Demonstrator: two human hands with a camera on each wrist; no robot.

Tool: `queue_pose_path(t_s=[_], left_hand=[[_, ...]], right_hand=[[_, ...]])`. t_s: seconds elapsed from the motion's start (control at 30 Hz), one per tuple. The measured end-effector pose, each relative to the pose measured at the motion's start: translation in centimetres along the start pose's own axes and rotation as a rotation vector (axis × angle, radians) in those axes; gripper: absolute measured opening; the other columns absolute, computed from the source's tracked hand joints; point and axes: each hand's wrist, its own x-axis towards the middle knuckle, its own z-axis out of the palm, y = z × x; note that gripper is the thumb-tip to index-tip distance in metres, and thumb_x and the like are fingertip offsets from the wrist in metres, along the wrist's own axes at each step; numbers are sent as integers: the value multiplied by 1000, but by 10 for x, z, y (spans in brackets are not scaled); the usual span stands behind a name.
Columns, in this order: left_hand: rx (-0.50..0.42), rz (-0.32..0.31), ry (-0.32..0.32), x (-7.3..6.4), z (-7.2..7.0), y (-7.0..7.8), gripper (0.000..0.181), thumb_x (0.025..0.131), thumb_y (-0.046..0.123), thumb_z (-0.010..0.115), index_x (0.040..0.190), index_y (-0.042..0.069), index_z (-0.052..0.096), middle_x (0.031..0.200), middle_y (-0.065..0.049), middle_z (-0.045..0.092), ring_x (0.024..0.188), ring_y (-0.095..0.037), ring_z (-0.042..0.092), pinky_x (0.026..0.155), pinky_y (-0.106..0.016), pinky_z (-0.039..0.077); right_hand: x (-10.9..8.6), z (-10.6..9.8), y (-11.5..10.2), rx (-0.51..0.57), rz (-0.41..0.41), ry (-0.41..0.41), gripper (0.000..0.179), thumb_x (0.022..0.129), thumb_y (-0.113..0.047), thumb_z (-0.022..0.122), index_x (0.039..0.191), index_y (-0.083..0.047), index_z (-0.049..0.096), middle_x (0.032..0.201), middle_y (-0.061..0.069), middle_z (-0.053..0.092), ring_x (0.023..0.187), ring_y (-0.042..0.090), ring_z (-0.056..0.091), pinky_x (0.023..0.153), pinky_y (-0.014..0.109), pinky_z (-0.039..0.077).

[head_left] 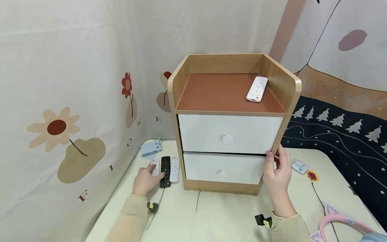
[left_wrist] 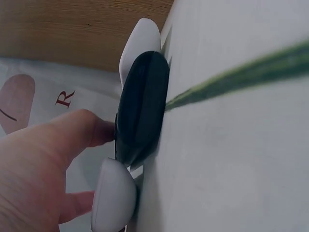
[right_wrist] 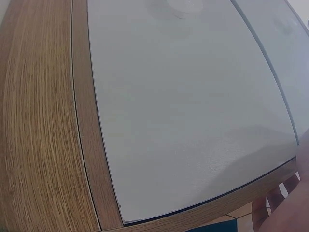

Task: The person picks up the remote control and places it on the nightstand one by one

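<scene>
My left hand (head_left: 145, 181) rests over the remotes left of a small wooden drawer cabinet (head_left: 235, 187). Its thumb touches the black remote control (head_left: 165, 171), and a fingertip lies on the white remote (head_left: 155, 167) at the left. Another white remote (head_left: 174, 169) lies between the black one and the cabinet. In the left wrist view, the black remote (left_wrist: 142, 106) shows end-on, with the thumb at its top. My right hand (head_left: 277, 171) grips the cabinet's right side, thumb at the front edge and fingers round the side. Both white drawers (head_left: 208, 134) are closed.
One white remote (head_left: 257, 89) lies on the cabinet's brown top. A light-blue holder (head_left: 150, 148) stands behind the remotes. Right of the cabinet are a small clear case (head_left: 300, 167) and a pink cat-ear headband (head_left: 338, 218). Printed cloth walls (head_left: 90, 67) close in the left and back.
</scene>
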Motion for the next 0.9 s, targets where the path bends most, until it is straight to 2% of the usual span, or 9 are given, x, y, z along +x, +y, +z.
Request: queue_pose_path(t_s=[0.13, 0.37, 0.53, 0.9], left_hand=[[18, 13, -3, 1, 0, 1, 80, 98, 55, 72, 156, 2, 58, 139, -35, 64, 122, -48, 66, 102, -64, 55], [18, -1, -4, 2, 0, 2, 67, 103, 45, 66, 156, 4, 60, 141, -35, 64, 128, -50, 63, 108, -66, 52], [17, -22, -21, 3, 0, 2, 64, 101, 37, 65, 157, 5, 59, 141, -35, 64, 128, -49, 63, 107, -66, 52], [33, -38, -33, 2, 0, 2, 72, 96, 38, 69, 159, 5, 57, 145, -36, 62, 128, -50, 63, 106, -67, 53]], right_hand=[[1, 0, -1, -1, 6, -6, 48, 107, 0, 65, 154, 1, 59, 126, -28, 51, 113, -8, 55, 100, 3, 46], [1, -1, -1, -3, 18, -13, 48, 108, -1, 64, 155, 0, 58, 126, -30, 51, 114, -9, 54, 100, 3, 46], [0, 0, 2, -19, -2, 6, 45, 109, -5, 65, 153, 1, 61, 124, -28, 51, 112, -11, 53, 99, 2, 45], [0, 1, 4, -24, -5, 13, 44, 109, -4, 65, 152, 3, 60, 123, -28, 50, 113, -12, 52, 99, 1, 44]])
